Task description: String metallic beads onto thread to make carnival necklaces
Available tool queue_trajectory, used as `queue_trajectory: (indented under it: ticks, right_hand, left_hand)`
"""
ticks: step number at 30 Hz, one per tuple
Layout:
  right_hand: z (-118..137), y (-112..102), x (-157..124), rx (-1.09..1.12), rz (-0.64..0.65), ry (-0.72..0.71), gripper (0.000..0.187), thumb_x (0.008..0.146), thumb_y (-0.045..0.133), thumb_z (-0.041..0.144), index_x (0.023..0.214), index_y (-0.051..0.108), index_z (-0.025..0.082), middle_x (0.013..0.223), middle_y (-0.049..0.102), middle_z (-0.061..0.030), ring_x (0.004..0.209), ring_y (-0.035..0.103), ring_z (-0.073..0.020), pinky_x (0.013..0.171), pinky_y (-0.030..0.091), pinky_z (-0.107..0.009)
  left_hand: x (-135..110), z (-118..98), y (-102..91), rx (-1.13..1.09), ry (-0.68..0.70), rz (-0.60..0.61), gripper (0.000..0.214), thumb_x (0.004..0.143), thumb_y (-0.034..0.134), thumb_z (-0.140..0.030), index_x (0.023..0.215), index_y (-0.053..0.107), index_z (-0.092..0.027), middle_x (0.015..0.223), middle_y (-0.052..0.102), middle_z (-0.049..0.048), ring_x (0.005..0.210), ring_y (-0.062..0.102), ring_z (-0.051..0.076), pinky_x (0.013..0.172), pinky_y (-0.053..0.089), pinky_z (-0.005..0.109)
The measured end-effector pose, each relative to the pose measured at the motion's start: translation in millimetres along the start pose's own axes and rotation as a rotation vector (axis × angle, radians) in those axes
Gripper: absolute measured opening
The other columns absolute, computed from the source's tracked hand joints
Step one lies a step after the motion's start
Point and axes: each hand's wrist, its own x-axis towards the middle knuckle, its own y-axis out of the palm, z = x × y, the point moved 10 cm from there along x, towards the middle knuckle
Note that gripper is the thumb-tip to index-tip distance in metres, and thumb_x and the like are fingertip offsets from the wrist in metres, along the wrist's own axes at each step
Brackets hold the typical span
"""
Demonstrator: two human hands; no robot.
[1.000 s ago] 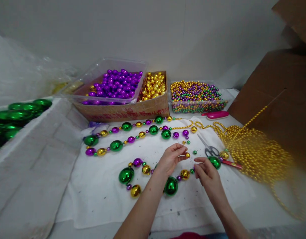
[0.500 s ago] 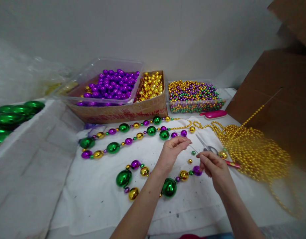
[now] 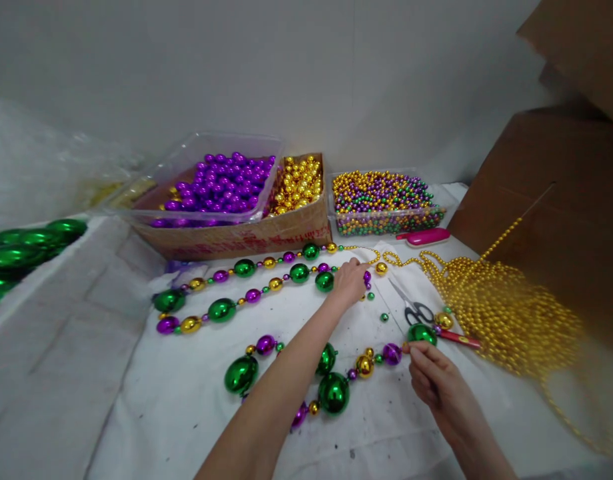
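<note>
My right hand (image 3: 434, 373) is closed, its fingertips pinching the end of a bead strand (image 3: 365, 366) beside a purple bead (image 3: 392, 354). A thin thread rises from near those fingertips. My left hand (image 3: 349, 283) reaches forward to the loose purple beads (image 3: 367, 277), fingers bent down and close together; whatever they hold is hidden. Behind it lies a longer necklace of green, gold and purple beads (image 3: 221, 309). My left forearm covers part of the nearer strand. Scissors (image 3: 417, 313) lie partly opened near a big green bead (image 3: 421, 335).
At the back stand a clear bin of purple beads (image 3: 226, 190), a carton of gold beads (image 3: 299, 187) and a bin of small mixed beads (image 3: 384, 200). Gold bead chain (image 3: 516, 313) is heaped at right, near a cardboard box (image 3: 541, 180). Large green beads (image 3: 31, 250) sit at left.
My left hand has left the thread held near my right hand and moved forward to the loose beads. My right hand has come down to the strand's end. The big green bead by the scissors now shows.
</note>
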Motion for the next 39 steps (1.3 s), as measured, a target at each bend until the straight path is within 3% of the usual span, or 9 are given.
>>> queue_trajectory:
  ticks: [3, 5, 8, 10, 13, 16, 18, 26, 39]
  right_hand:
    - [0, 3, -2, -0.054, -0.007, 0.005, 0.025, 0.078, 0.068, 0.039, 0.083, 0.060, 0.016, 0.051, 0.031, 0.0088, 0.043, 0.020, -0.0028, 0.039, 0.010, -0.017]
    - [5, 2, -4, -0.090, -0.014, -0.016, 0.026, 0.078, 0.067, 0.040, 0.088, 0.060, 0.016, 0.052, 0.035, 0.0080, 0.043, 0.024, -0.0035, 0.039, 0.014, -0.017]
    - [12, 2, -6, -0.148, -0.001, -0.048, 0.031, 0.079, 0.064, 0.041, 0.097, 0.060, 0.016, 0.057, 0.048, 0.0051, 0.042, 0.032, -0.0046, 0.040, 0.022, -0.018]
    - [14, 3, -7, -0.196, 0.002, -0.067, 0.035, 0.081, 0.062, 0.043, 0.101, 0.059, 0.015, 0.060, 0.055, 0.0025, 0.042, 0.037, -0.0057, 0.041, 0.027, -0.019]
    - [11, 9, -9, -0.280, 0.015, -0.062, 0.041, 0.080, 0.061, 0.047, 0.103, 0.058, 0.014, 0.056, 0.059, 0.0009, 0.041, 0.045, -0.0089, 0.040, 0.031, -0.020]
    - [2, 22, -13, -0.384, 0.061, -0.014, 0.048, 0.078, 0.059, 0.050, 0.106, 0.057, 0.012, 0.047, 0.057, 0.0016, 0.037, 0.046, -0.0102, 0.038, 0.029, -0.020]
    - [-2, 30, -17, -0.445, 0.081, 0.009, 0.053, 0.078, 0.058, 0.052, 0.109, 0.056, 0.010, 0.044, 0.055, 0.0025, 0.036, 0.045, -0.0098, 0.037, 0.028, -0.020]
    - [-7, 38, -29, -0.573, 0.087, 0.001, 0.059, 0.079, 0.052, 0.054, 0.112, 0.054, 0.006, 0.043, 0.050, 0.0044, 0.036, 0.040, -0.0086, 0.038, 0.028, -0.020]
    - [-6, 38, -33, -0.569, 0.064, -0.001, 0.057, 0.076, 0.056, 0.054, 0.109, 0.059, 0.008, 0.041, 0.049, 0.0043, 0.036, 0.038, -0.0090, 0.037, 0.027, -0.020]
  left_hand:
    - [7, -4, 17.3, -0.001, 0.032, 0.075, 0.031, 0.069, 0.055, 0.000, 0.090, 0.067, -0.019, 0.104, 0.061, 0.0102, 0.111, 0.049, 0.027, 0.098, 0.034, 0.041]
    - [7, -4, 18.4, -0.038, 0.037, 0.088, 0.029, 0.070, 0.055, 0.000, 0.089, 0.067, -0.018, 0.103, 0.061, 0.0102, 0.113, 0.048, 0.026, 0.100, 0.033, 0.042]
    - [-3, -1, 8.2, -0.157, 0.036, 0.081, 0.030, 0.074, 0.058, -0.009, 0.102, 0.064, -0.020, 0.107, 0.061, 0.0091, 0.109, 0.052, 0.025, 0.097, 0.037, 0.040]
    - [-19, 1, 1.1, -0.254, 0.032, 0.096, 0.036, 0.080, 0.056, -0.019, 0.115, 0.057, -0.020, 0.108, 0.062, 0.0088, 0.099, 0.058, 0.022, 0.086, 0.045, 0.035]
    - [-51, 10, -0.9, -0.773, -0.062, 0.153, 0.041, 0.086, 0.052, -0.031, 0.125, 0.050, -0.019, 0.106, 0.064, 0.0103, 0.087, 0.064, 0.019, 0.074, 0.050, 0.030]
    - [-80, 25, 3.0, -1.469, -0.219, 0.127, 0.036, 0.084, 0.058, -0.033, 0.117, 0.057, -0.019, 0.103, 0.065, 0.0105, 0.087, 0.065, 0.018, 0.080, 0.050, 0.031]
    - [-91, 35, 3.1, -1.644, -0.283, 0.053, 0.029, 0.081, 0.062, -0.027, 0.109, 0.061, -0.019, 0.100, 0.066, 0.0086, 0.086, 0.066, 0.017, 0.083, 0.050, 0.031]
    - [-102, 47, -2.9, -1.698, -0.325, -0.084, 0.026, 0.076, 0.066, -0.016, 0.102, 0.063, -0.016, 0.096, 0.067, 0.0066, 0.086, 0.066, 0.017, 0.082, 0.051, 0.029]
    - [-113, 44, -6.1, -1.675, -0.331, -0.150, 0.029, 0.071, 0.072, -0.018, 0.098, 0.061, -0.016, 0.093, 0.068, 0.0056, 0.087, 0.065, 0.017, 0.090, 0.047, 0.035]
